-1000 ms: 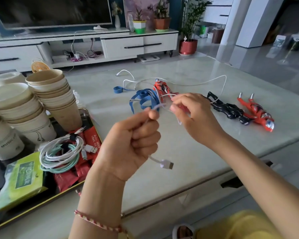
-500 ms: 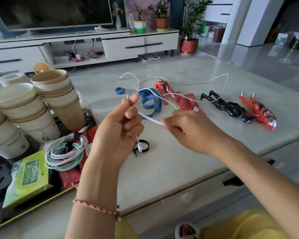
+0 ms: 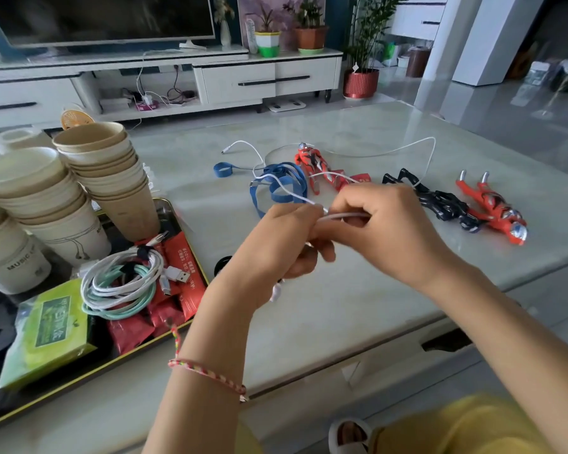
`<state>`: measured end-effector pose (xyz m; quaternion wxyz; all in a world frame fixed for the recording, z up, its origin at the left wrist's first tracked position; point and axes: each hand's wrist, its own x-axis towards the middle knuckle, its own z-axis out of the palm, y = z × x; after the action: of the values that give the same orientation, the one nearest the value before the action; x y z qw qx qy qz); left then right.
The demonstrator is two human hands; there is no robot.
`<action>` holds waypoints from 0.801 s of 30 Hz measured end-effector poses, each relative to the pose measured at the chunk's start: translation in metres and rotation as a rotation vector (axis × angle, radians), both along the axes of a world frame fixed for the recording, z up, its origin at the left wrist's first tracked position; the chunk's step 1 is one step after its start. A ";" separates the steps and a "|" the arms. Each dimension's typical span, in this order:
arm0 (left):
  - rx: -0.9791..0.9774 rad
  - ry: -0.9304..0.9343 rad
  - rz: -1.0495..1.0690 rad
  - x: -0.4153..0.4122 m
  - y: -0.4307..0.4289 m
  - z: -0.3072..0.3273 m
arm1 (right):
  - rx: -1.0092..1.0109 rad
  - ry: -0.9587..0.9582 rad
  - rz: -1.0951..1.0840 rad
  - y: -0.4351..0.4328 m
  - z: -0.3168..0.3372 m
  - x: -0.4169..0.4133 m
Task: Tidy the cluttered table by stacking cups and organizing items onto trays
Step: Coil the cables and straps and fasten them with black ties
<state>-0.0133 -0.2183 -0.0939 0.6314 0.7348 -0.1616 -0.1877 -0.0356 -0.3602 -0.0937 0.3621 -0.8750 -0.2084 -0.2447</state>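
Bracelet (image 3: 207, 371) on the left wrist, nearest the camera.

Left hand (image 3: 276, 244) was up over the bench (image 3: 341, 306), just right of the tray (image 3: 201, 268). Its grip was curled round a white cable (image 3: 345, 216), with a plug end hanging below the fist. A black ring (image 3: 222, 263) on the bench was half hidden behind that hand.

Right hand (image 3: 384, 224) was further right of the tray, knuckles up, touching the left. Its grip was pinched on the same cable, and a short stretch of cable ran between the two hands.

On the tray lay a green packet (image 3: 53, 329) at the near end, then coiled cables (image 3: 122, 283) on top of red packets (image 3: 181, 267). Stacked paper cups (image 3: 112, 172) stood at the far end.

Right of the tray and beyond the hands, a blue strap (image 3: 276, 181) lay flat. The rest of the white cable trailed over it and looped out across the bench.

Further right of the tray lay three toy figures in a row: a red figure (image 3: 312, 165), a black figure (image 3: 440, 201) and a second red figure (image 3: 495, 214).
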 end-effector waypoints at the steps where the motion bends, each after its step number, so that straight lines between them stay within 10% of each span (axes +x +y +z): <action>1: -0.030 0.062 -0.032 0.000 0.004 0.000 | 0.112 0.063 0.033 -0.002 0.000 0.002; 9: -0.529 0.404 -0.094 0.000 0.032 0.002 | 0.382 0.202 0.027 -0.011 -0.011 0.020; 24: -1.300 0.546 -0.183 0.000 0.067 0.011 | 0.235 0.254 -0.060 -0.007 -0.031 0.030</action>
<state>-0.0129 -0.1512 -0.0828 0.9416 0.1194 -0.1380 -0.2830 -0.0058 -0.3672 -0.1251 0.4779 -0.8563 -0.1046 -0.1654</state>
